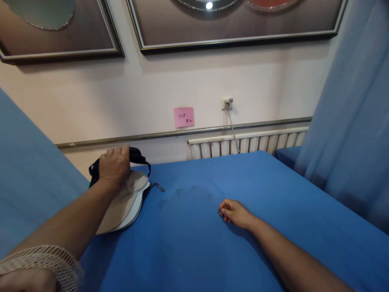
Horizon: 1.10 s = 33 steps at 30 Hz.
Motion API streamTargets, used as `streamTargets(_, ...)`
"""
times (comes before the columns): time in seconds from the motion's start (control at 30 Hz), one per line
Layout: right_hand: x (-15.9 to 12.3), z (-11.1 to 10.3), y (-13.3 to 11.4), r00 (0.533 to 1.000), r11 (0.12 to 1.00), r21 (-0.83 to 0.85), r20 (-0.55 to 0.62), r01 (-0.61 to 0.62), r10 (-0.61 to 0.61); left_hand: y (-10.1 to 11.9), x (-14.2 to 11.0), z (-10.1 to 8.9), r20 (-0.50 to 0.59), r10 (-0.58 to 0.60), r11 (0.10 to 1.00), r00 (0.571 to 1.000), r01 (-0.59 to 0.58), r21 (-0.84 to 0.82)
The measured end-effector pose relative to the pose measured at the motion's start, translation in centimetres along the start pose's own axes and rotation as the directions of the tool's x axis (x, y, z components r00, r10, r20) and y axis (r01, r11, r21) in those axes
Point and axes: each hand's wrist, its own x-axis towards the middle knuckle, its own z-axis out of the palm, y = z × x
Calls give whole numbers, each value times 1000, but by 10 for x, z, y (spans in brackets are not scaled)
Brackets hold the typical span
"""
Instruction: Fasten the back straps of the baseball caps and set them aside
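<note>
My left hand (114, 164) is closed over the top of a black bag (137, 155) with a strap, at the far left corner of a bed. Against the bag rest a beige cap (114, 213) and a white brim (133, 215), partly covered by my forearm. What lies under my left palm is hidden. My right hand (233, 213) is over the middle of the blue bed cover (188, 235), its fingers loosely curled with nothing visible in them. A black strap end with a buckle (159, 187) lies on the cover beside the bag.
Blue curtains hang at the left (27, 174) and at the right (352, 121). Behind the bed are a radiator (258, 142), a wall pipe (158, 135) and a socket (227, 104) with a cord. A pink note (184, 117) and framed pictures (237, 36) are on the wall.
</note>
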Motion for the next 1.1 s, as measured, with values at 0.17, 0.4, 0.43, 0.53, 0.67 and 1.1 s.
streamTargets(0.17,3,4,2,996,1000,20,-84,13,-11,26,12,-10,-232,48,987,971,-82,-138)
streamTargets(0.4,8,-4,-4,956,953,281,-293,111,-25,127,-80,26,-285,239,810,928,-353,-469)
streamTargets(0.43,7,-5,-6,959,937,328,-281,116,-20,139,-94,33,-256,279,775,926,-374,-509)
streamTargets(0.53,2,-5,-12,977,913,397,-213,95,-9,163,-123,48,-227,314,729,922,-388,-564)
streamTargets(0.67,-6,-2,-23,990,883,469,-131,13,54,169,-134,58,-139,340,699,930,-349,-625)
streamTargets(1.1,4,-14,-3,931,981,185,-365,51,21,149,-163,64,331,47,637,943,226,-737)
